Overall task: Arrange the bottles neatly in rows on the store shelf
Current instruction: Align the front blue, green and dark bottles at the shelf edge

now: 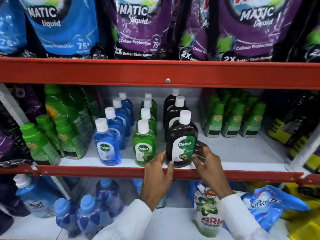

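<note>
Three rows of white-capped Dettol bottles run front to back on the white middle shelf (233, 153). The blue row starts with a front bottle (107, 146), the green row with a front bottle (143, 146), and the dark brown row with a front bottle (181, 141). My left hand (158, 177) touches the lower left side of the front brown bottle with spread fingers. My right hand (207, 163) rests against its lower right side, fingers apart. The bottle stands upright near the shelf's front edge, between both hands.
Green-capped bottles stand left (41, 142) and right (232, 118) of the Dettol rows. Bare shelf lies right of the brown row. Red shelf rails (155, 73) run above and below. Detergent pouches (138, 26) fill the top shelf; blue bottles and an Ariel pouch (207, 213) sit below.
</note>
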A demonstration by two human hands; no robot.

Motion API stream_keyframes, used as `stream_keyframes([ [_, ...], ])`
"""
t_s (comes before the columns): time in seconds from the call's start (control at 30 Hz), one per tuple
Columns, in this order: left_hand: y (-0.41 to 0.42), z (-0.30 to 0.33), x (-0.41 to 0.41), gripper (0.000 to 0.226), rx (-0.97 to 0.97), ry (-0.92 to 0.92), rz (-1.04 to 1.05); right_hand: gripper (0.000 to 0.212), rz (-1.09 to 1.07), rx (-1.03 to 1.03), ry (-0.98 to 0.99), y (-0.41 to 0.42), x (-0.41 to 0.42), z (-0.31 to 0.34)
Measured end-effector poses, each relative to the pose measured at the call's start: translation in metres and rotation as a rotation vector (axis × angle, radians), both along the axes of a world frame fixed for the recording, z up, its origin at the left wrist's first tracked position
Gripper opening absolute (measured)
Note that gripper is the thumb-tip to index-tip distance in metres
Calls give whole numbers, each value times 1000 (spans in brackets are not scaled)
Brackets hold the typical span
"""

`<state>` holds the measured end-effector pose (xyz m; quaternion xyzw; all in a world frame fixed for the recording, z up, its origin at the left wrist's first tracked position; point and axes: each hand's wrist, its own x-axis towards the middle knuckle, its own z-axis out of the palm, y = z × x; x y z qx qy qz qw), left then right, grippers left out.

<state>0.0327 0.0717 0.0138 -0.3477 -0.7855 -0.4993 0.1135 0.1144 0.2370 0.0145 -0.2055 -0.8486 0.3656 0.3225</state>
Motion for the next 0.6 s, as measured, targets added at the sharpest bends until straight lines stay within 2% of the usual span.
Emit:
stream_keyframes([
  [0.2, 13, 3, -9, 26, -30, -11, 47, 30, 60, -19, -8, 10, 1, 1],
  [0.6, 15, -4, -12, 44, -91, -43, 62, 28, 79, -165, 29, 7, 8, -2],
])
